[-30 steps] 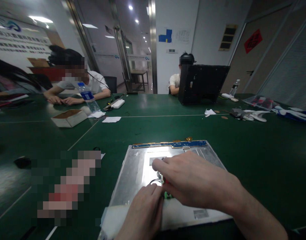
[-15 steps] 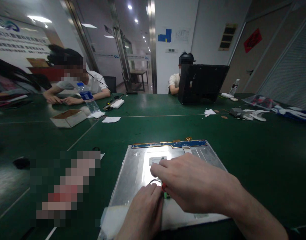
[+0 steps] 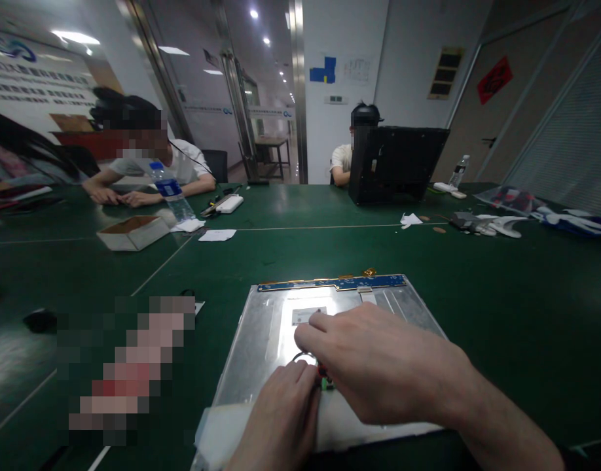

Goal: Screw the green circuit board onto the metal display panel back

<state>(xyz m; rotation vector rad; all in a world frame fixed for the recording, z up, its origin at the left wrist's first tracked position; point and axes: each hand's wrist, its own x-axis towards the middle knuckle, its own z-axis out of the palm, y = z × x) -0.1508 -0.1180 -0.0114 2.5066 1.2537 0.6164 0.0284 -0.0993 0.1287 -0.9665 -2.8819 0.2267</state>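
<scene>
A flat silver display panel (image 3: 246,353) lies face down on the green table in front of me, with a blue circuit strip (image 3: 325,285) along its far edge. My left hand (image 3: 283,409) rests low on the panel, fingers drawn together beside a small green circuit board (image 3: 327,384). From above, my right hand (image 3: 369,360) reaches over the same spot with its fingers curled in. A small red piece (image 3: 322,371) shows under the right fingers; its kind is hidden. A dark thin wire (image 3: 304,354) loops next to the fingertips.
Beyond the panel stand an open box (image 3: 133,233), a water bottle (image 3: 171,193) and a black monitor-like case (image 3: 399,163). White gloves (image 3: 497,226) lie at the right. Two people sit across the table, and another is partly visible at the far left. A blurred patch covers something at left.
My right hand has turned very slightly over the small green board, and the red piece shows a little differently. The left hand and the panel stay in place.
</scene>
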